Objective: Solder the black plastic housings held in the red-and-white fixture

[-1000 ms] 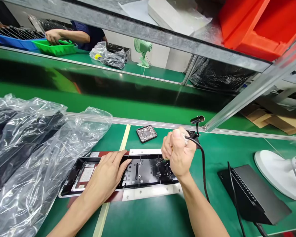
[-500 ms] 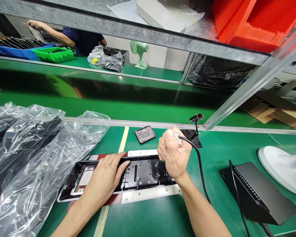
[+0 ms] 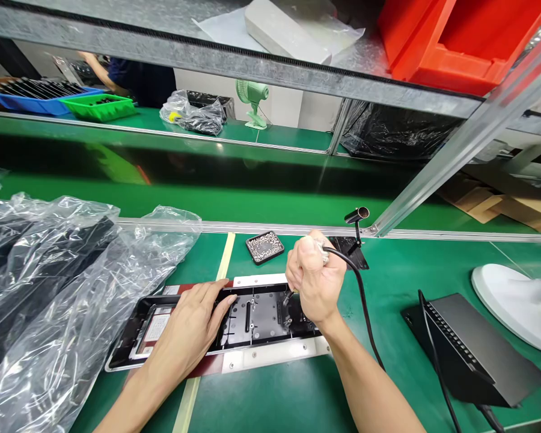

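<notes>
We are finding open surface [image 3: 270, 397] in front of the black housing [image 3: 261, 319], while plastic bags [image 3: 133, 264] are crowding its left end, a black cable [image 3: 365, 310] is curving down to its right, and a small tray [image 3: 271, 257] is sitting behind it.

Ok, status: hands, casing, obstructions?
Left hand resting across black casing. Right hand gripping corded tool. Casing open side up, partly hidden by both hands. Small-parts tray beyond.
</notes>
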Demonstrator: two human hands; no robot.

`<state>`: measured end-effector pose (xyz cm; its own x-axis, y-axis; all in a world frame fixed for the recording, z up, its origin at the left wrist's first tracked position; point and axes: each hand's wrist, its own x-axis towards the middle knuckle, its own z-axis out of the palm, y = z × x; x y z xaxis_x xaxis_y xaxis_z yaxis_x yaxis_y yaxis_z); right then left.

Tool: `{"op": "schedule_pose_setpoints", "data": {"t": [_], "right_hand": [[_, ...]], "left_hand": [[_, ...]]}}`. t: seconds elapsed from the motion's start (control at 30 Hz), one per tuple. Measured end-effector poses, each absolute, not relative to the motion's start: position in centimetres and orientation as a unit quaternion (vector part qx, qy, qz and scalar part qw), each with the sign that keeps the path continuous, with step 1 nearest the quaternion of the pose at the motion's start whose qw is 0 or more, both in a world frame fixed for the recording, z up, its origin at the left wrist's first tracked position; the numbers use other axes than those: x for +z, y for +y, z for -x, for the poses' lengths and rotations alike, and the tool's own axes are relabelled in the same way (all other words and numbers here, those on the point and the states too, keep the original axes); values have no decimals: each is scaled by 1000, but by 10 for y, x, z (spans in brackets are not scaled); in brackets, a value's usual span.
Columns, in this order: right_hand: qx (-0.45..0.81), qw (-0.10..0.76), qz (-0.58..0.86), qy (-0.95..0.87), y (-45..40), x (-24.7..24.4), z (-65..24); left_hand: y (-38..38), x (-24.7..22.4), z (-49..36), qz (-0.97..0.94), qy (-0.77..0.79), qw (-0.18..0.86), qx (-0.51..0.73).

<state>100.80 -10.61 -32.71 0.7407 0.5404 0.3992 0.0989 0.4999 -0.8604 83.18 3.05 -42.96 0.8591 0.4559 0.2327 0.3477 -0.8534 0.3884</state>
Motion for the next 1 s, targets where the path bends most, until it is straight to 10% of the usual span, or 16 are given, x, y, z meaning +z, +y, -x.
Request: {"op": "schedule_pose_setpoints", "data": {"t": [1.0], "right_hand": [[138,787,482,-359,-105,-329,-1008]], "left_hand": [[30,-427,-835,-923,237,225,205]]}}
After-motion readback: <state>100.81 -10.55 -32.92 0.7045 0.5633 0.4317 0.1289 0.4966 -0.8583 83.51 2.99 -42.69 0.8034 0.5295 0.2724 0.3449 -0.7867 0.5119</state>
